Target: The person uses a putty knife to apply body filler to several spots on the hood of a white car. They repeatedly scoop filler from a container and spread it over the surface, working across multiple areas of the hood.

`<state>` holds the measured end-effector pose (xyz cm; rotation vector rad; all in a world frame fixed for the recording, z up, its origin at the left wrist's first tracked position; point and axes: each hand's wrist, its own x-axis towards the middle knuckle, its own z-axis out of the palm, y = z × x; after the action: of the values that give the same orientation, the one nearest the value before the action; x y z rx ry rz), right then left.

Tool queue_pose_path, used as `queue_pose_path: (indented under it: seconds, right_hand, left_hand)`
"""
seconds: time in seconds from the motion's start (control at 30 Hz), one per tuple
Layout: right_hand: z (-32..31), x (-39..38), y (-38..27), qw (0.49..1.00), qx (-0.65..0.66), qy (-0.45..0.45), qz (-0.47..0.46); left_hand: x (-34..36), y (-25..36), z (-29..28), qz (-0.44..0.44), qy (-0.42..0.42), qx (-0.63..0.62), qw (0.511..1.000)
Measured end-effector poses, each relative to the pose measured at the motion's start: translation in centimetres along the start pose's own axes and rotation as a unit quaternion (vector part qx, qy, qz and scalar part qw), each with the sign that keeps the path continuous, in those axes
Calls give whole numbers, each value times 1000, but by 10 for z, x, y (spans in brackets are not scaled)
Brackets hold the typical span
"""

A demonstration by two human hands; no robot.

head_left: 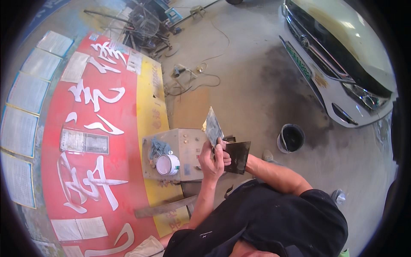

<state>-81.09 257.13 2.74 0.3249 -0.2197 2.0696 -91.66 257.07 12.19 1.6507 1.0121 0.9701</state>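
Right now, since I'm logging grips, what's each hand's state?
Left hand: closed, holding the paste-smeared grey scraper.
Right hand: closed, holding the dark rectangular scraper, partly hidden behind it.

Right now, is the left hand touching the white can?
Apart. The head view shows a strip of the beige box between the left hand and the white can's near side.

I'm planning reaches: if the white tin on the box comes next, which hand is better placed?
Probably the left hand: it is nearer the white tin, which stands to its left on the box. The right forearm comes in from the other side, passing behind the dark plate.
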Motion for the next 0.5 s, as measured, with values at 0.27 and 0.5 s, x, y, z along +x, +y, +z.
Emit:
queue_pose_path:
  seconds: [0.27,0.5]
  right_hand:
    - [43,-29,8,993,-85,54,-70]
    - [67,-46,1,980,-144,79,-114]
  left_hand:
    - [-27,33,21,42,-11,14,999]
    - [-24,40,33,81,-19,53,995]
